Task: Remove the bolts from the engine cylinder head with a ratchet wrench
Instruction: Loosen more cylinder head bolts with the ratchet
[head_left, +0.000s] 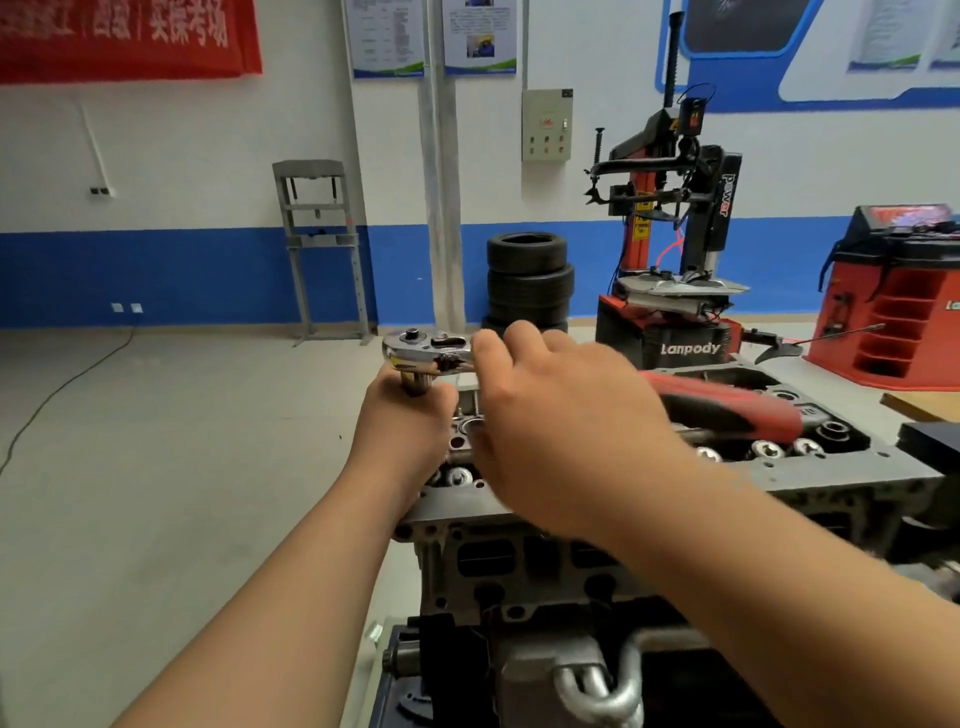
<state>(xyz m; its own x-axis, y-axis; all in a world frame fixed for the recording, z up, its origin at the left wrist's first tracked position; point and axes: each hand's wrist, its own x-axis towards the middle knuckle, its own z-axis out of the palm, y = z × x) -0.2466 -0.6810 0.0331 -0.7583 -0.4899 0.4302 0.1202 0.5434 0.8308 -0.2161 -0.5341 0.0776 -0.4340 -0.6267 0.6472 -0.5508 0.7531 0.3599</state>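
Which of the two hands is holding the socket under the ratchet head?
The left hand: it wraps the socket below the ratchet head. The right hand sits by the head's handle side instead.

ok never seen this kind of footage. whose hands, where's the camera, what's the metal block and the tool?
There is no robot here: a person wears a camera on the head, looking forward and down, so both bare arms reach in from below. The grey metal block is an engine cylinder head on a stand. The left hand is closed around the socket extension under the chrome head of a ratchet wrench. The right hand is on the shaft just behind that head; its red and black handle sticks out to the right. Behind stand stacked tyres and a tyre-changing machine.
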